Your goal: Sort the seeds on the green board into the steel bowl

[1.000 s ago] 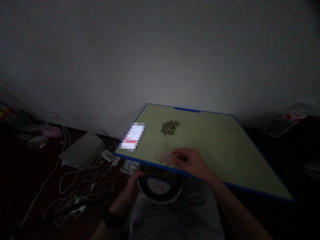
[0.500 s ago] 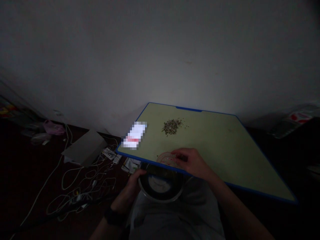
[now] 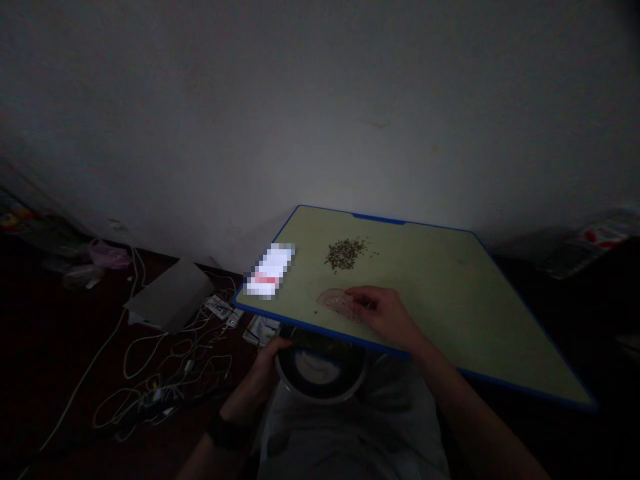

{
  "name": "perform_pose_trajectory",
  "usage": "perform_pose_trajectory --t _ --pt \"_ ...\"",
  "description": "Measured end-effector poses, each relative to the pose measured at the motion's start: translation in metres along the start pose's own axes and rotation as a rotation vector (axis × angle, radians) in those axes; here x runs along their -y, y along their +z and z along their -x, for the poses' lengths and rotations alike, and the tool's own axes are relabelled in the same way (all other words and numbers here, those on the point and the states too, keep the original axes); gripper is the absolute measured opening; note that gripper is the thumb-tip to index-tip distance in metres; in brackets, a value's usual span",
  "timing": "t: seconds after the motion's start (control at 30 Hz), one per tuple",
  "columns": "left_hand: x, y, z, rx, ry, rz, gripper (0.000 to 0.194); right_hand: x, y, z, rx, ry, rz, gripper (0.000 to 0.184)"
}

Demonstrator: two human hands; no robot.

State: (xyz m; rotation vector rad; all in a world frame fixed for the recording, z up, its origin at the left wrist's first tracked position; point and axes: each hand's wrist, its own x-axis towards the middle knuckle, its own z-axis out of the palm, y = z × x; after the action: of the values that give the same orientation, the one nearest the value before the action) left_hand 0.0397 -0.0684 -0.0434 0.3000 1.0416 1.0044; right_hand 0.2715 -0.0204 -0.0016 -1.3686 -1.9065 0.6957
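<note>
Between the fingers of my right hand [image 3: 383, 310] is a clear protractor [image 3: 334, 301] with red markings, held over the near part of a pale tabletop [image 3: 440, 300] with a blue rim. Beyond it lies a loose pile of small dark grains [image 3: 344, 254], and a single dark speck sits left of the protractor. My left hand [image 3: 270, 357] grips the left rim of a round metal bowl [image 3: 325, 398], which is partly under the table's front edge, above my lap. Most of the bowl's inside is dark.
A bright, pixelated phone-like rectangle [image 3: 270, 270] lies at the table's left end. On the floor to the left are tangled white cables [image 3: 185, 367], a grey box [image 3: 170, 293] and a pink plastic bag [image 3: 107, 255]. A pale wall [image 3: 320, 120] stands behind the table.
My right hand and the protractor have moved slightly away from the table's front edge, toward the grains. The left hand stays on the bowl.
</note>
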Motion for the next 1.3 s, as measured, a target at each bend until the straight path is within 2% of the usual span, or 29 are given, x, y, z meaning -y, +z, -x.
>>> perform_pose_trajectory --t 0.07,0.23,0.4,0.77,0.97,1.1,1.2,1.3 --pt "-0.001 -0.002 -0.001 -0.019 -0.005 -0.032 0.016 -0.001 0.002 -0.004 -0.006 0.011 0.029 0.028" --pt "0.0 -0.007 -0.001 -0.058 0.012 -0.103 0.016 0.003 0.006 -0.005 0.092 -0.034 0.022 0.026" --pt "0.002 -0.01 -0.003 -0.031 0.038 -0.114 0.013 0.008 0.006 0.001 0.132 -0.072 -0.037 0.025" --pt "-0.005 0.005 0.01 -0.034 0.043 -0.097 0.016 0.011 0.005 0.007 0.137 -0.097 -0.032 0.023" --pt "0.001 -0.005 0.002 -0.045 0.076 -0.071 0.009 0.009 0.003 0.009 0.139 -0.08 -0.044 0.023" --pt "0.004 -0.009 -0.004 -0.049 -0.016 -0.096 0.014 0.002 -0.008 -0.004 0.031 -0.089 0.083 0.025" --pt "0.004 -0.007 -0.003 -0.057 0.023 -0.089 0.016 -0.008 -0.021 -0.022 -0.113 -0.104 0.243 0.026" --pt "0.003 -0.005 -0.001 -0.052 0.027 -0.069 0.019 -0.02 -0.034 -0.038 -0.158 -0.124 0.393 0.026"
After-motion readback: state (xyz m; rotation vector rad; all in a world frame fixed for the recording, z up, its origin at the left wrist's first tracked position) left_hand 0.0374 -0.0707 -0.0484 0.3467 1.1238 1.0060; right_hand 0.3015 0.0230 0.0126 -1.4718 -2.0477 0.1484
